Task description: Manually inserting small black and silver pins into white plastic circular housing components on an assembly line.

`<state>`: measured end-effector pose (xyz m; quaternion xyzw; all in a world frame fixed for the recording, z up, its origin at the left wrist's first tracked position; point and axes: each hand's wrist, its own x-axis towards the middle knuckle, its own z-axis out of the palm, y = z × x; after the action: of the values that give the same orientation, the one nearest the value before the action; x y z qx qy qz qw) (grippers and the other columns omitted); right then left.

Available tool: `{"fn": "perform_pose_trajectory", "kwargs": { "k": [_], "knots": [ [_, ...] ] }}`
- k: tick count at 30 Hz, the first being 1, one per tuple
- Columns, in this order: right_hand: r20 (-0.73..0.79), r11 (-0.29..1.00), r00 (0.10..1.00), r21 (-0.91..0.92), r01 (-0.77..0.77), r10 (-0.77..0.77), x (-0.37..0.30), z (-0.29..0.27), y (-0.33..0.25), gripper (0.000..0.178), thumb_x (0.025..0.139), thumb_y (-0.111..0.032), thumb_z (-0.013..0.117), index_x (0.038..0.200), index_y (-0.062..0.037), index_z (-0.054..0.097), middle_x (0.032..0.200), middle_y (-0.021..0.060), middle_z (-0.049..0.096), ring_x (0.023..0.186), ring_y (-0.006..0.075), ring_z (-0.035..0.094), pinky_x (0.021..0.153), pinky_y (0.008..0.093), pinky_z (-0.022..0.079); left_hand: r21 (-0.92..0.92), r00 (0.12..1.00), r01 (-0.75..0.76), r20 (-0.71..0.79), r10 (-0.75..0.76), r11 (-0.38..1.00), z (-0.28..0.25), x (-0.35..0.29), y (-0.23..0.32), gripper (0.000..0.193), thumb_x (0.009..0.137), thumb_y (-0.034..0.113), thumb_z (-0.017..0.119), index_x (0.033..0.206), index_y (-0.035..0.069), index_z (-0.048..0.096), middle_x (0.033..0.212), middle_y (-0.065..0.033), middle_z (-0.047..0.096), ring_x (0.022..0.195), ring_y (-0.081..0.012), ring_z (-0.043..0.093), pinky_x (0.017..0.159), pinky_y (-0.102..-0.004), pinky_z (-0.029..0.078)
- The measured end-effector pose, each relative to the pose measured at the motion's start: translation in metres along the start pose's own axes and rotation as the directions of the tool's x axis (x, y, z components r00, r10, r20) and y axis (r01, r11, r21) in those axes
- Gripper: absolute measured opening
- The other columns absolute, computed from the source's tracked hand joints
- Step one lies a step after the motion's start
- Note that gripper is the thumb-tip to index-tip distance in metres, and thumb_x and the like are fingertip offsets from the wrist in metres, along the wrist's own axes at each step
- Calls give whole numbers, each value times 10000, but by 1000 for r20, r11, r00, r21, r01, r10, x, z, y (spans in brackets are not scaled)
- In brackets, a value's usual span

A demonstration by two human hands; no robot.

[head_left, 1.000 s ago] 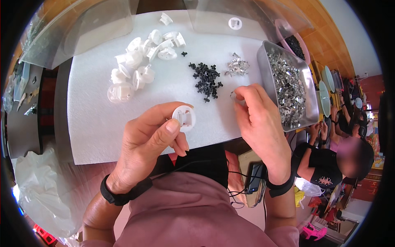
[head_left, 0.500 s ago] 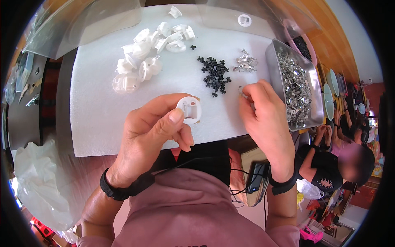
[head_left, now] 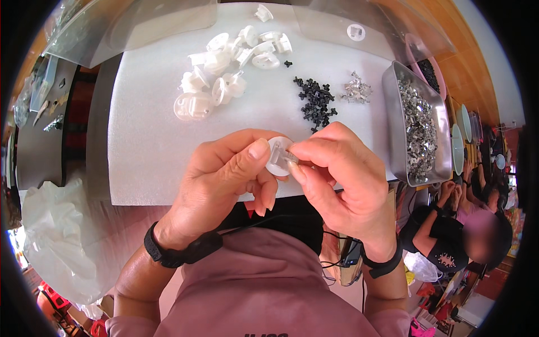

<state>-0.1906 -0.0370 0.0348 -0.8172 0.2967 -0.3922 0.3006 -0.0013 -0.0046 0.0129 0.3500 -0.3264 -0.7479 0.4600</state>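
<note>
My left hand [head_left: 224, 168] pinches a white round plastic piece [head_left: 275, 153] between thumb and fingers, its recessed face turned up. My right hand [head_left: 348, 174] meets it from the right, thumb and forefinger closed on a small metal clip [head_left: 291, 158] against the recess; the fingertips partly cover the clip. Beyond my hands lie a heap of black cross-shaped pieces [head_left: 317, 104] and a small pile of metal clips [head_left: 356, 90]. Several more white round pieces [head_left: 216, 62] are heaped toward the far left of the white foam sheet [head_left: 149, 160].
A metal tray [head_left: 397, 140] full of clips stands at the right, with a pink basin [head_left: 441, 84] of black pieces behind it. Clear plastic sheets [head_left: 337, 33] border the far edge. A plastic bag [head_left: 56, 241] hangs at the left. A person [head_left: 426, 230] sits at the right.
My right hand has moved left from beside the clip pile to the white round piece, bringing the metal clip to its recess. My left hand still holds the piece. The view has shifted slightly.
</note>
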Motion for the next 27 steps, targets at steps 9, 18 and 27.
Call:
{"fn": "perform_pose_trajectory", "kwargs": {
  "k": [9,18,27],
  "knots": [
    [47,952,994,-287,108,-99,-5,1,-4,424,600,79,684,1010,0,616,740,55,498,545,187,549,438,303,438,18,999,-32,-5,32,999,2,1,-2,418,990,315,500,1159,-59,575,713,-54,592,585,-107,572,517,-223,455],
    [80,948,994,-303,101,-80,-7,0,-9,365,618,89,667,965,0,600,746,55,494,545,194,548,445,312,447,81,998,-66,-7,67,995,2,1,-5,377,992,283,500,1151,-48,585,738,-71,617,593,-101,570,533,-221,456],
    [49,992,999,-125,11,-5,-12,4,-9,283,725,97,631,990,7,590,773,76,526,573,205,578,471,314,467,109,997,-77,-9,78,991,2,1,-6,353,988,252,513,1147,-51,599,743,-70,622,607,-110,583,548,-228,467]
  ]
}}
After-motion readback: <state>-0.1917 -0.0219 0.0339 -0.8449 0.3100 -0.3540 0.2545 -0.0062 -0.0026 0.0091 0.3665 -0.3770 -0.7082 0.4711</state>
